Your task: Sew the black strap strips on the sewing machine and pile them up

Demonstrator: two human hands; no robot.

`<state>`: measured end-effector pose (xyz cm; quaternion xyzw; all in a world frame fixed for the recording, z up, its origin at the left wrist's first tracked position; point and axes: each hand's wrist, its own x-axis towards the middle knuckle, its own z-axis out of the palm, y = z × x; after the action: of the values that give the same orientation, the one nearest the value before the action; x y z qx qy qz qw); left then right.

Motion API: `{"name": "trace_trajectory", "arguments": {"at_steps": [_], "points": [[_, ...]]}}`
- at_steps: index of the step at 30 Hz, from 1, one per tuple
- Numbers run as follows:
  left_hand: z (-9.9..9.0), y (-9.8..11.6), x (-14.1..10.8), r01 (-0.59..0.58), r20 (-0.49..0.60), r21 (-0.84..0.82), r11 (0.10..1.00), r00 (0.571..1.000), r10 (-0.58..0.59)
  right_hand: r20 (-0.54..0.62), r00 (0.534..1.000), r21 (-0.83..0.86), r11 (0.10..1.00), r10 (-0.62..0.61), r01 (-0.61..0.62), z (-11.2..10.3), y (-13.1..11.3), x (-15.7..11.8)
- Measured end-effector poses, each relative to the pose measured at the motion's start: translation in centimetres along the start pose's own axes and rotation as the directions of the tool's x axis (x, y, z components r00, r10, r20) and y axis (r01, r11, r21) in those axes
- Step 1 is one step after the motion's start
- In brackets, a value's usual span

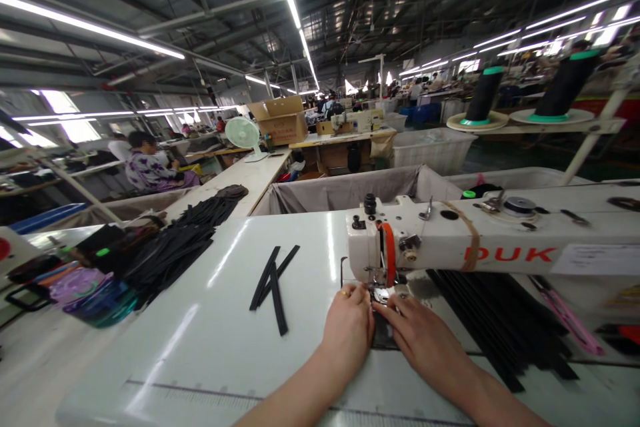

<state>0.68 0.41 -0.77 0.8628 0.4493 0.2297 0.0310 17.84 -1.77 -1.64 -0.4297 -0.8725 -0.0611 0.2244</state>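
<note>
Both hands are at the needle area of a white sewing machine (pixel 425 240) with red lettering and an orange strip on its head. My left hand (pixel 350 320), a ring on one finger, has its fingers bent and pressed together just left of the presser foot (pixel 383 295). From the right, my right hand (pixel 417 327) brings its closed fingertips close to the left ones. What they pinch is hidden; a dark patch shows between the hands. Several black strips (pixel 273 287) lie crossed on the pale table (pixel 200 320), left of my hands. More black strips (pixel 505 327) lie under the machine arm.
A pink cutter (pixel 570 317) lies right of the strips. A heap of black strips (pixel 185 233) and a purple-and-teal container (pixel 95 293) are at left. Black thread cones (pixel 484 97) stand at upper right. Beyond are a fan (pixel 243 133), a cardboard box (pixel 281 121) and a seated person (pixel 155 163).
</note>
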Motion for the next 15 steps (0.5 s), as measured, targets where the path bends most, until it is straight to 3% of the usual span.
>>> {"name": "trace_trajectory", "arguments": {"at_steps": [7,11,15], "points": [[0.11,-0.24,0.63,-0.051,0.041,0.075,0.996,0.998,0.048,0.006,1.0,0.011,1.0,0.011,-0.011,-0.04,0.0,0.01],[0.6,-0.09,0.35,-0.045,0.021,0.069,0.997,0.999,0.044,0.028,0.999,0.023,0.999,0.029,-0.03,-0.14,-0.26,0.04],[-0.26,-0.45,0.25,-0.034,-0.006,-0.009,0.999,0.999,0.034,0.063,0.997,0.061,0.997,0.042,-0.046,-0.83,-0.44,0.18]]}}
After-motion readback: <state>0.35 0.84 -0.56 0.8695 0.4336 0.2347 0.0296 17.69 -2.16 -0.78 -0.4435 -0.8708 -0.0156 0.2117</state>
